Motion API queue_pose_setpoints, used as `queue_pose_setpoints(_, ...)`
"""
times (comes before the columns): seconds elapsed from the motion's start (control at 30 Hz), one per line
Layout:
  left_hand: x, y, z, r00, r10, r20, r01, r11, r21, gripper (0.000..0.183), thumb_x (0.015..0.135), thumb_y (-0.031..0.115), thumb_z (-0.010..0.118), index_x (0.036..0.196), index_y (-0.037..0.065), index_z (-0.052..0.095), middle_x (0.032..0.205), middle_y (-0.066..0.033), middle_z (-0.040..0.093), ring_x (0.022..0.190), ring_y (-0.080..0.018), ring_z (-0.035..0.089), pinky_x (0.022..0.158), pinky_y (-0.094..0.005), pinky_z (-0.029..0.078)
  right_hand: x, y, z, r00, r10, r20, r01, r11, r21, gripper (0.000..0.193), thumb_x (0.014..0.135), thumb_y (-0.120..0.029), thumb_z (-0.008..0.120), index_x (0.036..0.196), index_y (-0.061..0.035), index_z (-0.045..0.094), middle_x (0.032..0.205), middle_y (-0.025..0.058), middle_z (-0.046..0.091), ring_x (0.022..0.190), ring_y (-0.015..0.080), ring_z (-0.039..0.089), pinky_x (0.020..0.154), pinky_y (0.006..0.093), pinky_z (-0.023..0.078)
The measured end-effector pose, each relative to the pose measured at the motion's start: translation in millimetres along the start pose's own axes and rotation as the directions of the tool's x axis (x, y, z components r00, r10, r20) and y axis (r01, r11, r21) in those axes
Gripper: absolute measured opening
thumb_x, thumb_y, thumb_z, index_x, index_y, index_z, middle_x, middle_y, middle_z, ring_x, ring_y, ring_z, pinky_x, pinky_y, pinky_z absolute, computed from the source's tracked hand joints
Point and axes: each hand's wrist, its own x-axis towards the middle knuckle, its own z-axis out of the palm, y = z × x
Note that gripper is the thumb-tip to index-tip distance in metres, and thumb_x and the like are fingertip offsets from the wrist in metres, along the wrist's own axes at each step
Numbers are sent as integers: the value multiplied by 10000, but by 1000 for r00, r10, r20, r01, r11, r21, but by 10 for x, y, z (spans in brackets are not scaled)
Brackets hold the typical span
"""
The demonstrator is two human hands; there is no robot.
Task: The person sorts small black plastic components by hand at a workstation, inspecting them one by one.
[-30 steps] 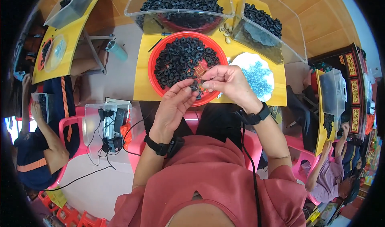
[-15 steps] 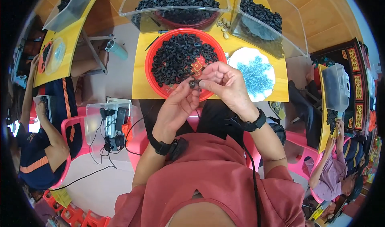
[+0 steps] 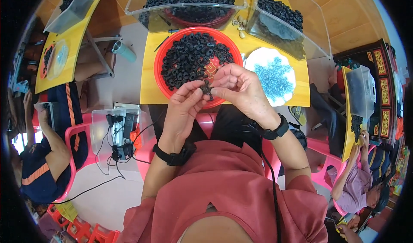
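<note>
Between the fingertips of my left hand (image 3: 186, 102) and my right hand (image 3: 238, 88) is a small black part (image 3: 206, 89), pinched from both sides. My two hands meet above the near rim of a red round basin (image 3: 160, 73). Many small black ring-like parts (image 3: 185, 58) fill most of that basin, and its patterned bottom shows at the right. Close to my right hand lies a white scalloped plate (image 3: 257, 57) bearing a heap of tiny blue-green pieces (image 3: 274, 77).
Two clear bins (image 3: 189, 12) (image 3: 275, 36) of black parts stand at the table's far side, with small tan objects (image 3: 241, 28) between them. A clear box (image 3: 101, 127) with black adapters and cables is at my left. Other people sit at yellow tables on both sides.
My fingers have turned the small black part, and its face now looks different. My left hand has shifted slightly; both hands still pinch the part.
</note>
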Motion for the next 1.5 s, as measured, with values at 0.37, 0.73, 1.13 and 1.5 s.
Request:
queue_pose_setpoints(0.37, -88, 73, 102, 987, 147, 66, -160, 883, 441, 161, 911, 41, 539, 1062, -1, 573, 961, -54, 627, 810, -105, 612, 737, -220, 490, -33, 45, -14, 998, 63, 16, -63, 998, -10, 269, 758, 77, 663, 858, -68, 460, 841, 22, 628, 789, 60, 601, 702, 195, 482)
queue_pose_setpoints(0.73, -124, -20, 124, 967, 248, 55, -235, 789, 568, 137, 912, 10, 517, 1040, -11, 562, 895, -51, 620, 754, -93, 600, 705, -212, 480, -11, 191, 26, 998, 61, -12, -60, 998, 27, 356, 734, 106, 666, 801, -86, 373, 764, 16, 604, 750, 82, 623, 629, 203, 498)
queue_pose_setpoints(1.13, -250, 171, 179, 976, 81, 204, -174, 852, 493, 141, 901, -2, 531, 1039, -18, 556, 898, -70, 631, 804, -124, 630, 742, -232, 500, -111, -96, -179, 943, 10, 333, -14, 1000, 10, 339, 788, 49, 654, 1122, 15, 606, 810, 58, 655, 759, 102, 634, 693, 223, 505)
queue_pose_setpoints(1.5, -307, 146, 206, 956, 121, 268, -256, 790, 557, 113, 867, -37, 569, 979, -33, 588, 887, -88, 649, 792, -123, 641, 711, -217, 507, -177, -126, -178, 937, -108, 332, 155, 981, -117, 249, 784, 16, 675, 1032, 12, 648, 760, 71, 672, 719, 90, 638, 653, 221, 500)
